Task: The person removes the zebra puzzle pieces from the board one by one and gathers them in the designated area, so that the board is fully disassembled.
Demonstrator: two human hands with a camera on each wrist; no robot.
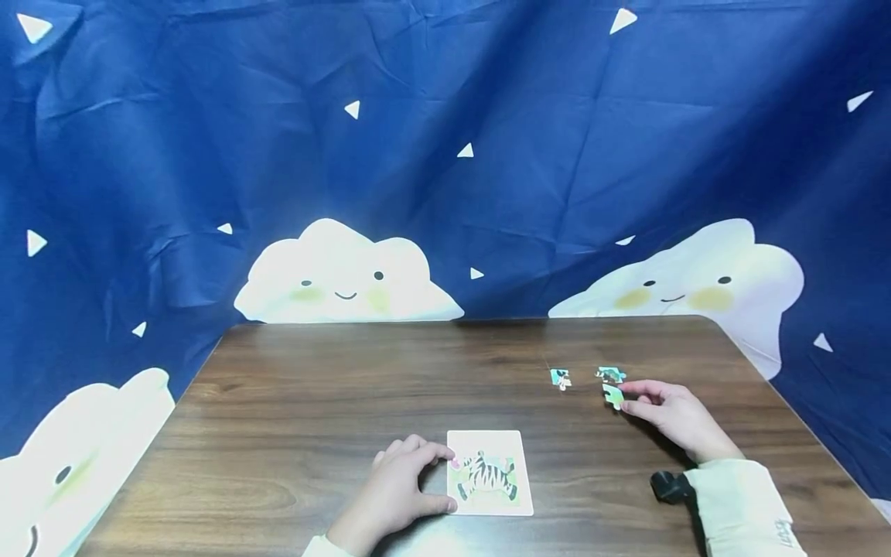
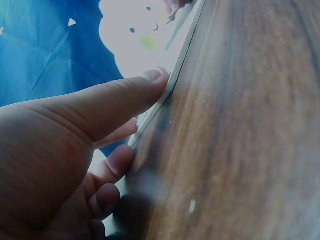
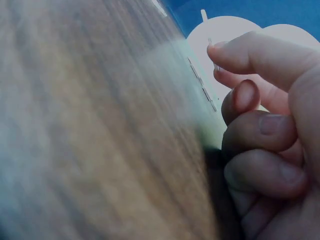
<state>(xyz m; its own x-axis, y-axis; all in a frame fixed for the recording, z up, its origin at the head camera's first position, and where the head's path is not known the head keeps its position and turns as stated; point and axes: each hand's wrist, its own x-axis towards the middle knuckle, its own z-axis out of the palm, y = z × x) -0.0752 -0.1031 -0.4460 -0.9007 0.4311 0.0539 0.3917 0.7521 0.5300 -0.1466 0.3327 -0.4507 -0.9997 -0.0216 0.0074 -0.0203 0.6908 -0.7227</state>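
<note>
A square white-bordered puzzle board (image 1: 525, 507) with a zebra picture lies flat near the table's front. My left hand (image 1: 393, 491) holds it at the left side, thumb by the lower left corner and index finger further up the edge. In the left wrist view, the thumb (image 2: 127, 100) presses against the board's thin edge (image 2: 182, 62). Over on the right, my right hand (image 1: 678, 418) pinches a green puzzle piece (image 1: 613, 397) between thumb and index finger, tilted up from the table. Edge-on, that piece (image 3: 204, 15) shows as a thin sliver in the right wrist view.
Just beyond the held piece lies a blue-green puzzle piece (image 1: 610, 374). Another piece (image 1: 560, 377), blue and white, lies to its left. The brown wooden table (image 1: 313, 402) ends at a blue cloth (image 1: 418, 178) printed with clouds.
</note>
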